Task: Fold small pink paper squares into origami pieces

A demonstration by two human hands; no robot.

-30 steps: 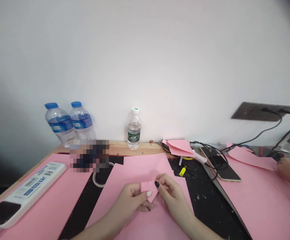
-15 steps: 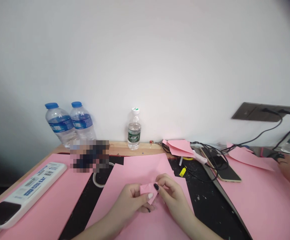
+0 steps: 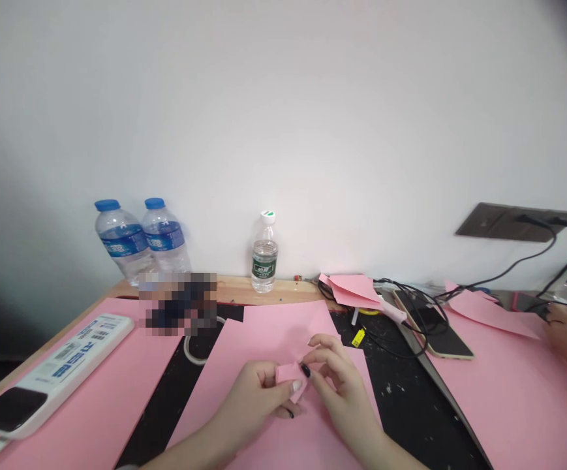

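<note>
My left hand (image 3: 251, 397), right hand (image 3: 346, 390) pinch folded paper (image 3: 288, 374), lower centre. Cables (image 3: 401, 285), phone (image 3: 449, 337) crowd right; black mat (image 3: 405, 401) shows below.

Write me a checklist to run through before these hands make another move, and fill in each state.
1. Left hand gripping the folded pink paper: ok, its thumb presses on top.
2. Right hand at the paper: ok, its thumb tip is at the right side.
3. Every crease sharp: cannot tell, fingers cover part.
4. Bottle with the white cap upright and apart from both hands: ok.
5. Phone free of black cables: not ok, they cross over it.
</note>
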